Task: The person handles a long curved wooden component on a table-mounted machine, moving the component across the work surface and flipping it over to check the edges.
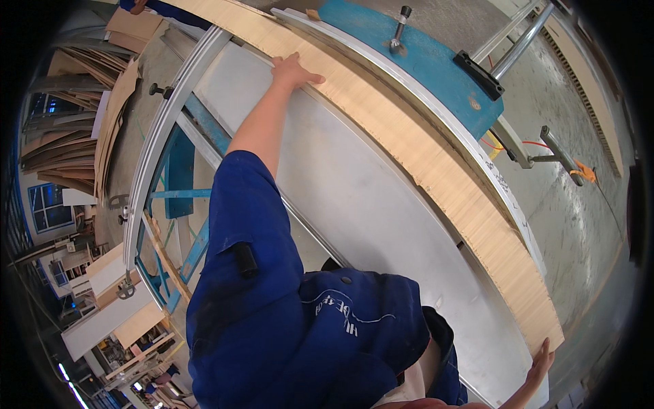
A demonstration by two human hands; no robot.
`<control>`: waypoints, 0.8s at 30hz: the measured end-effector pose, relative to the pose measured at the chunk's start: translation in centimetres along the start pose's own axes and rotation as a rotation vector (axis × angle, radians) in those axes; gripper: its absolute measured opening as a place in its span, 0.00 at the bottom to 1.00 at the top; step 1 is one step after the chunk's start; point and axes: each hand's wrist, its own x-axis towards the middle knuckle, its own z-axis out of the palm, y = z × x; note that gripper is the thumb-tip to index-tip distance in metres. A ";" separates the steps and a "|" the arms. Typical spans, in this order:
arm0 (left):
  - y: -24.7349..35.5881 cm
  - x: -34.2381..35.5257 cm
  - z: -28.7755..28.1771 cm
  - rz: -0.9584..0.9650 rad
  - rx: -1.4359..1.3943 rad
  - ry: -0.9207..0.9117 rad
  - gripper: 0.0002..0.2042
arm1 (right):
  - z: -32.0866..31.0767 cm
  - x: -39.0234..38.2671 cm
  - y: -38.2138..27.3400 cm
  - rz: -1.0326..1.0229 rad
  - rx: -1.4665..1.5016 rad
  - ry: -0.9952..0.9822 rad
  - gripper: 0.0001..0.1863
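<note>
A long pale wooden board runs diagonally from the top over a silver metal table top, along a metal rail; the fisheye bends it into a curve. My left hand lies with fingers spread on the board's near edge, toward its upper end. At the lower right, my right hand grips the board's end, its fingers at the corner. My blue-sleeved left arm stretches across the metal surface.
A co-worker's hand is near the board's far end. A teal machine plate with knobs and clamps lies beyond the rail. A sliding frame stands left. Stacked sheets lean farther left; a tubular arm extends right.
</note>
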 end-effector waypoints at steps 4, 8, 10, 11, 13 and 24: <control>1.2 -2.6 -1.1 -0.113 -0.184 0.010 0.54 | 0.1 0.4 0.2 0.006 -0.002 0.019 0.28; 0.8 -2.4 0.7 -0.084 -0.254 0.081 0.51 | 0.7 0.2 -0.3 -0.016 0.019 -0.006 0.30; 0.7 -2.3 1.3 -0.135 -0.385 0.079 0.47 | 0.5 0.2 -0.2 -0.009 0.003 0.001 0.31; 0.8 -2.4 1.4 -0.170 -0.458 0.067 0.45 | 0.4 0.2 -0.2 -0.005 -0.005 0.007 0.31; 1.5 -2.9 1.4 -0.244 -0.524 0.076 0.40 | 0.4 0.2 0.0 -0.013 0.006 0.003 0.32; 3.1 -4.4 1.1 -0.352 -0.629 0.101 0.27 | 0.8 0.4 0.0 0.002 -0.037 0.046 0.32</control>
